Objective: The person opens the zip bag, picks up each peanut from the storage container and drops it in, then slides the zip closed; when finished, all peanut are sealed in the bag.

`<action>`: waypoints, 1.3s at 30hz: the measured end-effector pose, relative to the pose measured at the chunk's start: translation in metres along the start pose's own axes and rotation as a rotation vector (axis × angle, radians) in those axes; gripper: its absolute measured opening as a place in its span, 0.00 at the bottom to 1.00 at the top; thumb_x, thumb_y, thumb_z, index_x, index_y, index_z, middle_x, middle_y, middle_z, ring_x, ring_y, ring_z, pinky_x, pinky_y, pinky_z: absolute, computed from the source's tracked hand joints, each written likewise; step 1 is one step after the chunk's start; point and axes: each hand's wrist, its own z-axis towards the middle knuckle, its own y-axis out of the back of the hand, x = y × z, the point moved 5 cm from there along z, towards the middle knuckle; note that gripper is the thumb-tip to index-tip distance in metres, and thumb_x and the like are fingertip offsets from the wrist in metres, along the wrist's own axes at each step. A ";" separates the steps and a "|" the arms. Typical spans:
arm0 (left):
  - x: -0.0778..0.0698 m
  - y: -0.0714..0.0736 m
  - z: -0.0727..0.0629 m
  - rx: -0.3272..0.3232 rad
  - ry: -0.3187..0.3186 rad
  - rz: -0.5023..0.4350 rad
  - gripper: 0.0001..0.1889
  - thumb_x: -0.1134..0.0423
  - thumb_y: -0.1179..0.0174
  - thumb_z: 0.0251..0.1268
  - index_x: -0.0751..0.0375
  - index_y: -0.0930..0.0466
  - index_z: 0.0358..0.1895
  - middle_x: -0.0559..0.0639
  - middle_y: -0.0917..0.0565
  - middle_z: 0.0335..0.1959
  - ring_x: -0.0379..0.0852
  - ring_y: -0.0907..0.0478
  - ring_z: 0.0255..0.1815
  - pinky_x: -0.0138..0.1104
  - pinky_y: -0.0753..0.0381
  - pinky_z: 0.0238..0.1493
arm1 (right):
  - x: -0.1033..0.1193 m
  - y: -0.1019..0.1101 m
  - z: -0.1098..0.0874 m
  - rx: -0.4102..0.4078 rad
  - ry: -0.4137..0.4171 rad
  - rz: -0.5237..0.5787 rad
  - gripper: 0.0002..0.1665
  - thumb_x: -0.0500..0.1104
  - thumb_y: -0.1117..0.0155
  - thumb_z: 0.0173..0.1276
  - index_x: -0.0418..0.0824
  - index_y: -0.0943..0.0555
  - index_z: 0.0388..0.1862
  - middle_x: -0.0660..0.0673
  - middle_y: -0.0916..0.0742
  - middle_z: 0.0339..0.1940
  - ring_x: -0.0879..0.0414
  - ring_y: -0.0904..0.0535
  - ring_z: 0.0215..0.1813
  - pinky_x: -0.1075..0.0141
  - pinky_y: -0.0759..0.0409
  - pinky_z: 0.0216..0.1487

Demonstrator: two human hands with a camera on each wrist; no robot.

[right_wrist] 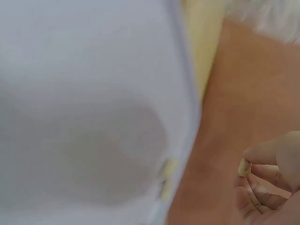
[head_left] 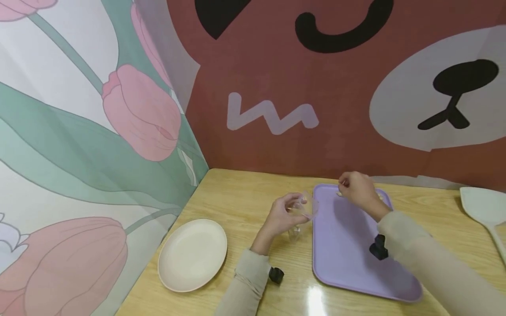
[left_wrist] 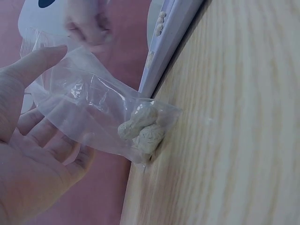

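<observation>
My left hand (head_left: 281,215) holds a clear plastic bag (left_wrist: 89,93) near its mouth, thumb on one side and fingers on the other. Several peanuts in the shell (left_wrist: 145,129) lie at the bag's bottom, which hangs close to the wooden table. Over the far end of a purple tray (head_left: 344,267) is my right hand (head_left: 357,192). Between its thumb and fingers it pinches one small peanut (right_wrist: 244,168), best seen in the right wrist view. A few more peanuts (right_wrist: 168,169) lie along the tray's edge.
A cream plate (head_left: 192,255) lies on the table (head_left: 241,193) to the left. At the far right is a white spatula (head_left: 484,206). Printed cloths hang behind and to the left, one with a bear face (head_left: 336,87), one with tulips (head_left: 142,112).
</observation>
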 end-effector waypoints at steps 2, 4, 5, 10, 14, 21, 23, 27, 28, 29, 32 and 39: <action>0.000 0.000 0.000 0.001 -0.006 0.007 0.30 0.68 0.25 0.52 0.61 0.23 0.61 0.57 0.15 0.53 0.37 0.21 0.48 0.39 0.26 0.58 | 0.016 0.003 -0.003 -0.017 0.036 0.014 0.08 0.32 0.37 0.65 0.28 0.16 0.39 0.37 0.14 0.32 0.46 0.18 0.32 0.52 0.21 0.32; 0.001 0.000 0.000 -0.001 -0.007 0.010 0.30 0.68 0.25 0.52 0.61 0.23 0.61 0.57 0.15 0.53 0.37 0.21 0.48 0.37 0.26 0.58 | 0.032 0.006 -0.006 -0.036 0.074 0.026 0.07 0.32 0.36 0.64 0.30 0.16 0.39 0.38 0.14 0.32 0.45 0.18 0.34 0.51 0.20 0.34; 0.001 0.000 0.000 -0.002 -0.007 0.011 0.30 0.68 0.25 0.52 0.60 0.22 0.61 0.57 0.15 0.53 0.37 0.21 0.48 0.37 0.26 0.57 | 0.040 0.007 -0.008 -0.044 0.095 0.029 0.06 0.32 0.36 0.64 0.30 0.16 0.38 0.38 0.15 0.32 0.45 0.18 0.35 0.50 0.20 0.35; -0.001 -0.001 0.001 -0.002 -0.015 0.016 0.30 0.67 0.25 0.52 0.60 0.23 0.62 0.55 0.14 0.52 0.37 0.21 0.48 0.38 0.26 0.57 | 0.075 0.012 -0.018 -0.063 0.181 0.045 0.05 0.32 0.34 0.63 0.33 0.15 0.37 0.41 0.17 0.32 0.46 0.19 0.35 0.51 0.20 0.36; 0.000 -0.001 0.001 0.004 -0.023 0.019 0.31 0.67 0.24 0.52 0.60 0.23 0.62 0.53 0.14 0.51 0.37 0.20 0.48 0.37 0.25 0.56 | 0.094 0.010 -0.025 -0.053 0.228 0.057 0.04 0.31 0.33 0.63 0.34 0.15 0.37 0.44 0.18 0.31 0.48 0.20 0.35 0.53 0.20 0.36; 0.000 0.000 0.001 0.004 -0.043 0.035 0.30 0.66 0.25 0.52 0.60 0.22 0.61 0.54 0.14 0.51 0.36 0.20 0.46 0.42 0.23 0.52 | 0.108 -0.002 -0.033 -0.014 0.271 0.071 0.04 0.32 0.31 0.62 0.35 0.15 0.36 0.47 0.18 0.31 0.52 0.20 0.34 0.56 0.20 0.36; 0.000 0.000 0.001 -0.002 -0.044 0.036 0.29 0.66 0.24 0.51 0.60 0.22 0.60 0.53 0.14 0.51 0.37 0.20 0.47 0.43 0.22 0.51 | 0.109 -0.007 -0.034 -0.001 0.279 0.076 0.04 0.32 0.30 0.61 0.35 0.14 0.36 0.48 0.18 0.31 0.53 0.21 0.33 0.57 0.21 0.36; 0.000 0.000 0.000 -0.013 -0.037 0.036 0.29 0.66 0.24 0.51 0.59 0.21 0.60 0.50 0.15 0.51 0.41 0.19 0.49 0.43 0.22 0.50 | 0.110 -0.013 -0.036 0.002 0.297 0.080 0.03 0.33 0.28 0.61 0.36 0.14 0.34 0.50 0.18 0.29 0.55 0.22 0.32 0.59 0.22 0.35; 0.000 0.000 0.000 -0.013 -0.035 0.036 0.30 0.66 0.24 0.51 0.59 0.21 0.60 0.50 0.15 0.52 0.42 0.19 0.50 0.43 0.22 0.51 | 0.111 -0.015 -0.037 0.000 0.300 0.081 0.03 0.33 0.28 0.61 0.36 0.14 0.34 0.50 0.18 0.29 0.56 0.22 0.32 0.60 0.22 0.35; 0.000 0.000 -0.001 -0.014 -0.032 0.036 0.30 0.66 0.24 0.51 0.59 0.22 0.60 0.51 0.15 0.52 0.43 0.19 0.50 0.44 0.22 0.51 | 0.111 -0.015 -0.037 -0.001 0.301 0.083 0.03 0.33 0.28 0.61 0.36 0.14 0.34 0.50 0.18 0.29 0.56 0.22 0.32 0.60 0.22 0.34; 0.000 0.000 -0.001 -0.016 -0.021 0.042 0.31 0.65 0.24 0.51 0.59 0.22 0.61 0.50 0.16 0.53 0.43 0.19 0.52 0.44 0.22 0.52 | 0.112 -0.016 -0.037 -0.005 0.303 0.086 0.03 0.33 0.28 0.62 0.36 0.14 0.35 0.50 0.18 0.30 0.56 0.22 0.32 0.60 0.23 0.34; -0.002 0.002 -0.001 -0.014 -0.022 0.049 0.32 0.63 0.24 0.52 0.59 0.23 0.63 0.48 0.16 0.54 0.41 0.20 0.52 0.45 0.22 0.54 | 0.113 -0.017 -0.036 0.003 0.301 0.077 0.04 0.34 0.28 0.61 0.36 0.14 0.35 0.50 0.18 0.29 0.55 0.22 0.32 0.60 0.23 0.33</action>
